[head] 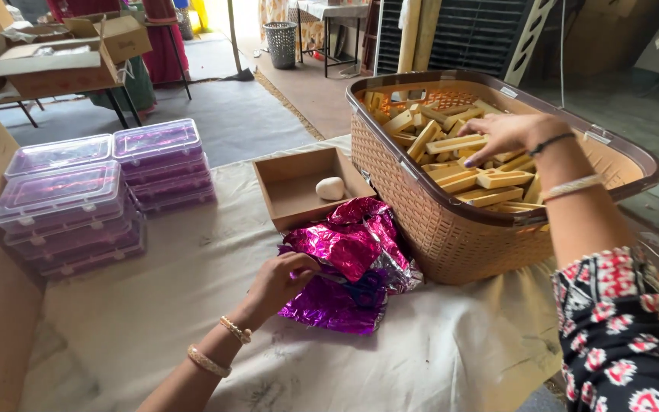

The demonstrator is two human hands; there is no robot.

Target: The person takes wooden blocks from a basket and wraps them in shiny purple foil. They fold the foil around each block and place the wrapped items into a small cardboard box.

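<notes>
Left hand (280, 276) at six o'clock, fingers pinching crinkled magenta foil sheets (348, 263). Right hand (506, 131) at two o'clock inside the woven basket (436, 221), fingers spread narrowly over tan bars (482, 179), seemingly picking one; needs a firm grasp next.

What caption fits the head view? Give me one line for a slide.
Right hand reaches into a woven basket of tan bars; left hand rests on crumpled magenta foil.
</notes>
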